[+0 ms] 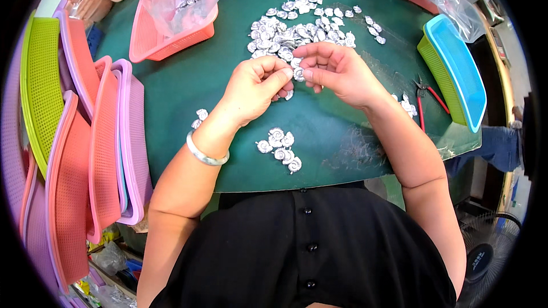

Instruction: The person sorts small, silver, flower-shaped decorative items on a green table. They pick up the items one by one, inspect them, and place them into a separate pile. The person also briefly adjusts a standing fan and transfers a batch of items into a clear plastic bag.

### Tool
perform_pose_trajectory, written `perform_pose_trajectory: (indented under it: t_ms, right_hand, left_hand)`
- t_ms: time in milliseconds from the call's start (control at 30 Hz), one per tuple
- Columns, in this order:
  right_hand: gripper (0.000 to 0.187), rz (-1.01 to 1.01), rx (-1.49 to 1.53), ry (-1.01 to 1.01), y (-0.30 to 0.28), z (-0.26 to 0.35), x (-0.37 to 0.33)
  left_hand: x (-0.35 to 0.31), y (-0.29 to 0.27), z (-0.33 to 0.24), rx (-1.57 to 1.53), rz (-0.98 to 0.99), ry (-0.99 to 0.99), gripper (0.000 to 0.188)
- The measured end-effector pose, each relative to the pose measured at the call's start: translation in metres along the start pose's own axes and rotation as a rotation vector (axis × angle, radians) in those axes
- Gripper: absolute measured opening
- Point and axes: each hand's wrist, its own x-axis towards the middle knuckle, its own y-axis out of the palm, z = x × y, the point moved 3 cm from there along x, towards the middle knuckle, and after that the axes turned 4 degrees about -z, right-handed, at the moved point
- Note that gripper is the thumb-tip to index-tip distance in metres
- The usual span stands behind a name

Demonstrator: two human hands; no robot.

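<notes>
Near the middle of the table, my left hand (258, 86) is closed in a pinch of thumb and forefinger at the edge of a small silver rose-shaped metal piece (298, 73). Facing it, my right hand (338, 72) has its fingers curved and apart, the thumb tip close beside that piece; whether it touches cannot be told. Just beyond both hands spreads a large heap of similar silver pieces (279, 33). A smaller cluster of pieces (279, 147) lies nearer me, and a few more pieces (200, 118) sit by my left wrist.
Red-handled pliers (422, 94) lie right of my right forearm, near a few silver pieces (406, 105) and a blue-and-green basket (451, 71). A pink basket (171, 45) with a plastic bag stands far left. Stacked coloured baskets (103, 148) line the left side. A fan (485, 256) stands lower right.
</notes>
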Motion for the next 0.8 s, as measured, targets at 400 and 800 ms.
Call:
perform_pose_trajectory:
  t_ms: [400, 800]
  right_hand:
    - [0.033, 0.077, 0.139, 0.007, -0.0057, -0.0043, 0.0013]
    - [0.033, -0.009, 0.114, -0.022, -0.0066, -0.0003, 0.0008]
  left_hand:
    - [0.0013, -0.0043, 0.003, -0.184, -0.095, -0.066, 0.012]
    - [-0.0009, -0.0012, 0.0046, -0.175, -0.064, -0.049, 0.011]
